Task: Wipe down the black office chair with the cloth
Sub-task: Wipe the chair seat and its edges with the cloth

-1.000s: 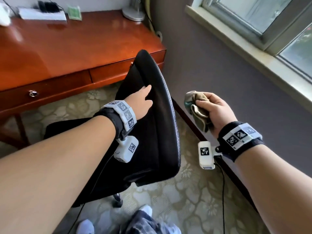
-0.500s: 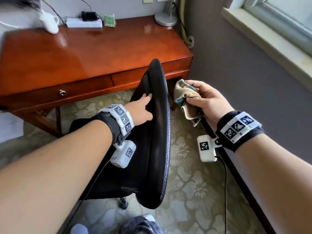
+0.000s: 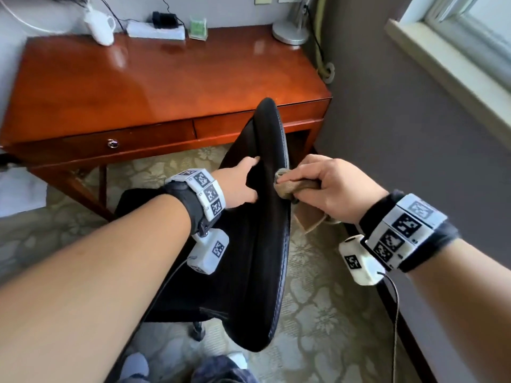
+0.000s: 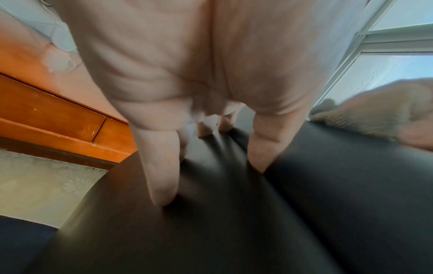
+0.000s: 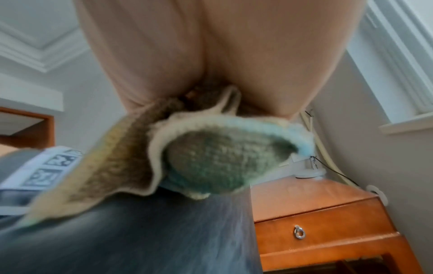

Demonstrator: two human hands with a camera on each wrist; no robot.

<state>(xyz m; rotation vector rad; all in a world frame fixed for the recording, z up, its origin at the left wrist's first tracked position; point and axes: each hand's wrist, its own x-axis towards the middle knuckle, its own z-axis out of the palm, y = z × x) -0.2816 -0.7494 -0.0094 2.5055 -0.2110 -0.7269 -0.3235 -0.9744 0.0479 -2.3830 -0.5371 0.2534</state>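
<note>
The black office chair [image 3: 265,244] stands in front of me with its backrest almost edge-on. My left hand [image 3: 240,186] rests on the backrest's front face, and its straight fingers [image 4: 164,176] press dents into the black leather [image 4: 234,231]. My right hand [image 3: 331,186] grips the bunched beige-green cloth [image 3: 290,187] and holds it against the stitched rear edge of the backrest. In the right wrist view the cloth [image 5: 222,163] lies folded on the chair's surface [image 5: 140,241]. The chair's seat is mostly hidden behind my left arm.
A polished wooden desk [image 3: 152,78] stands right behind the chair, with a power strip [image 3: 156,31] and a lamp base [image 3: 290,34] on it. A grey wall and window sill [image 3: 442,73] close in on the right. Patterned carpet [image 3: 318,313] lies below.
The backrest has turned further edge-on to me. My right hand has carried the cloth leftwards from free air onto the backrest's rear edge. My left hand has stayed on the front face.
</note>
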